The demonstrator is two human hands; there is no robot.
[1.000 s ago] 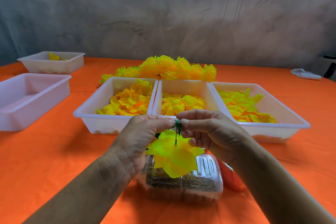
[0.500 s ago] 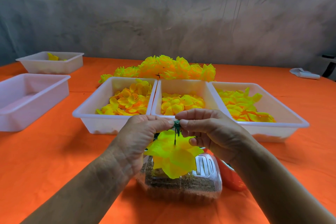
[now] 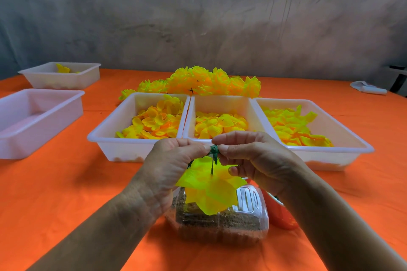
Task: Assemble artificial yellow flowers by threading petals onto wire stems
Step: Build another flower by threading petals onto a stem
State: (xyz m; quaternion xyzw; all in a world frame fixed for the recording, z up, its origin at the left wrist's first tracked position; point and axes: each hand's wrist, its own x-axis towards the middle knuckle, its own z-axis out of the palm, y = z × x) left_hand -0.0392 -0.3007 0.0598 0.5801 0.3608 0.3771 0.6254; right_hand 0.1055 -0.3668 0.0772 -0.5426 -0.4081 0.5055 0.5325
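- Head view: both hands meet near the middle of an orange table (image 3: 55, 193), fingertips almost touching.
- Left hand (image 3: 174, 160) has its fingers curled, pinching a small green cap (image 3: 214, 149) from the left side.
- Right hand (image 3: 253, 156) pinches the same cap from the right with thumb and forefinger; its other fingers curl below.
- A thin stem (image 3: 212, 164) runs down from the cap into a yellow flower (image 3: 209, 187), which hangs upside down just beneath the hands.
- The flower hangs over a clear box (image 3: 242, 222) with brown matter inside, at the near edge of the table between the forearms.
- An orange object (image 3: 278, 215) sits just right of the box, partly hidden by the right forearm; what it is cannot be told.
- Beyond the hands three white trays stand side by side, touching: left tray (image 3: 105, 136) with orange-yellow petals (image 3: 154, 121), middle tray (image 3: 220, 101) with similar petals, right tray (image 3: 352, 138) with paler, greener yellow petals.
- Behind the trays lies a heap (image 3: 204, 81) of finished yellow flowers.
- At far left is a white tray (image 3: 44, 77) with a few yellow pieces in it; nearer at left, a larger bin (image 3: 33, 121).
- A white item (image 3: 367, 88) lies at the far right edge of the table, too small to identify.
- A grey wall (image 3: 198, 17) rises behind the table.
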